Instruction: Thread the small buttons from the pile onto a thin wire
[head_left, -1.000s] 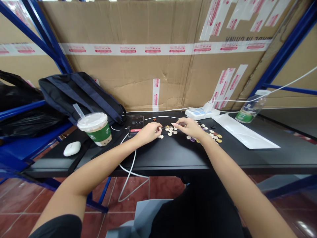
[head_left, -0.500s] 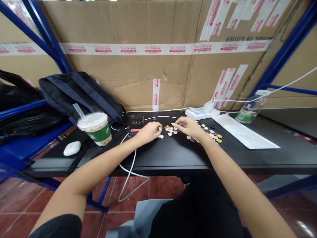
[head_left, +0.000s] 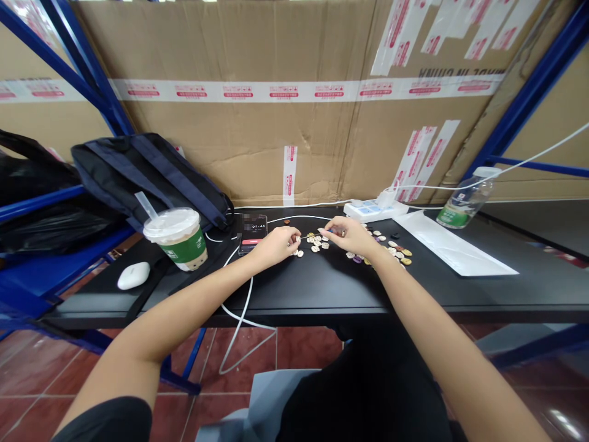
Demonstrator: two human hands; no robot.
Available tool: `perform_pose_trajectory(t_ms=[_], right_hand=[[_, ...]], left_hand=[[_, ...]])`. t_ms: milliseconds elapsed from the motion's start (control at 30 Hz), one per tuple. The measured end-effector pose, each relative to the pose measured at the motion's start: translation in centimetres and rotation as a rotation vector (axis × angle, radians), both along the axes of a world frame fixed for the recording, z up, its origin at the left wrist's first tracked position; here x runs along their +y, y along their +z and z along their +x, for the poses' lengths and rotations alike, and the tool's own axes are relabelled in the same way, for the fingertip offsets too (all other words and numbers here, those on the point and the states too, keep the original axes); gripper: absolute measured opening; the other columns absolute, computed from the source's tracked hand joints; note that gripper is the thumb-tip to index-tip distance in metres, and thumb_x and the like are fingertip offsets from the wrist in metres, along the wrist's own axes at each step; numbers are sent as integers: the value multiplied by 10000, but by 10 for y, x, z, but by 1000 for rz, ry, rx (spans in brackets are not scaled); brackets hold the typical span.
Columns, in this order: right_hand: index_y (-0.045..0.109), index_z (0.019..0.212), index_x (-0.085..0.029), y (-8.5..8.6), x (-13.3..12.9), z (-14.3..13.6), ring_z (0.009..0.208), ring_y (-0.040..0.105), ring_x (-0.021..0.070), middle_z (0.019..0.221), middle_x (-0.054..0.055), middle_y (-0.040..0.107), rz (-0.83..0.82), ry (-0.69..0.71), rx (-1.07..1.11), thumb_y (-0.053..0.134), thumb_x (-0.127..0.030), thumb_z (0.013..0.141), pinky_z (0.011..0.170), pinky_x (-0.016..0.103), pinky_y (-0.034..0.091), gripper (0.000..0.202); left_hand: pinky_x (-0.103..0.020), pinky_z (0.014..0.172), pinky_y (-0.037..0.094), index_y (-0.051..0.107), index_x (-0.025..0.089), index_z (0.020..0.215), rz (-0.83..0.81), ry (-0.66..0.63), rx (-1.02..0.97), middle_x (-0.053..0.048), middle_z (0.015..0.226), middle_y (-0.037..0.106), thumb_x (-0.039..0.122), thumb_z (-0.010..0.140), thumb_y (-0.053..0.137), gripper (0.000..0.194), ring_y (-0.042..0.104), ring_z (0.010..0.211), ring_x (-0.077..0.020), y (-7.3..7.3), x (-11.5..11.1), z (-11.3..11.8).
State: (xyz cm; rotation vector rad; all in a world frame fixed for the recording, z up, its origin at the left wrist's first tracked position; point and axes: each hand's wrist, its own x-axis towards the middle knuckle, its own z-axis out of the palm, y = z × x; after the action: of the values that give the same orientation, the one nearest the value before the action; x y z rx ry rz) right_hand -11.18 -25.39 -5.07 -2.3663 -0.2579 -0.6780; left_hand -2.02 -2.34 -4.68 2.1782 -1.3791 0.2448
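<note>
My left hand [head_left: 280,244] is closed in a pinch on a small cream button-like piece [head_left: 298,240] above the black table. To its right, my right hand [head_left: 350,235] pinches a thin needle-like rod or strand [head_left: 309,236], which runs across the gap towards the left fingertips. I cannot tell whether it passes through the piece. Between the hands lie several loose cream button-like pieces [head_left: 315,248]. More pieces, cream, yellow, purple and dark, are scattered [head_left: 399,253] around and beyond my right wrist. A few cream ones lie just under the left fingers.
A phone [head_left: 254,230] with a timer lies behind my left hand. Left are a lidded drink cup [head_left: 177,239], a white earphone case [head_left: 133,275] and a backpack [head_left: 151,178]. Right are a power strip [head_left: 365,211], a white packet [head_left: 453,242] and a bottle [head_left: 467,199]. Cardboard [head_left: 239,141] stands behind.
Almost nothing differs. Both hands keep the same pinch and place; the whole view has shifted very slightly.
</note>
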Motion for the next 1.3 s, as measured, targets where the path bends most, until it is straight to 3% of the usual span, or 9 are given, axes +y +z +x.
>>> perform_pose_trajectory(t_ms=[233, 567, 867, 1067, 1300], right_hand=[[675, 777, -183, 1, 3, -2, 747, 641, 199, 836, 81, 712, 66, 18, 43, 614, -539, 876, 727, 334, 512, 375], [677, 786, -185, 1, 1, -1, 712, 623, 189, 814, 75, 712, 32, 19, 38, 600, -542, 881, 705, 332, 503, 378], [672, 752, -194, 3, 0, -3, 649, 575, 173, 733, 44, 679, -36, -61, 70, 621, -461, 854, 633, 308, 437, 291], [667, 726, -203, 4, 0, -4, 616, 534, 162, 669, 22, 636, -111, -142, 70, 623, -420, 833, 594, 299, 386, 246], [665, 724, -206, 4, 0, -4, 657, 563, 177, 714, 34, 655, -97, -166, 30, 627, -444, 836, 618, 303, 407, 265]], left_hand=[[-281, 776, 560, 671, 135, 959, -96, 13, 105, -52, 831, 725, 193, 892, 607, 109, 697, 771, -159, -2, 0, 4], [-286, 763, 543, 625, 157, 829, -139, -28, 82, -30, 797, 699, 115, 814, 633, 45, 673, 755, -155, -2, 1, 4], [-267, 757, 547, 668, 149, 910, -99, -52, 170, -34, 818, 725, 129, 825, 624, 97, 691, 779, -150, -2, 1, 2], [-295, 811, 535, 695, 152, 991, -11, 3, 80, -53, 914, 733, 163, 849, 627, 158, 686, 863, -178, 4, 3, 2], [-327, 883, 543, 720, 150, 950, 12, 104, -32, -84, 992, 680, 140, 845, 614, 149, 659, 850, -177, 9, 8, 10]])
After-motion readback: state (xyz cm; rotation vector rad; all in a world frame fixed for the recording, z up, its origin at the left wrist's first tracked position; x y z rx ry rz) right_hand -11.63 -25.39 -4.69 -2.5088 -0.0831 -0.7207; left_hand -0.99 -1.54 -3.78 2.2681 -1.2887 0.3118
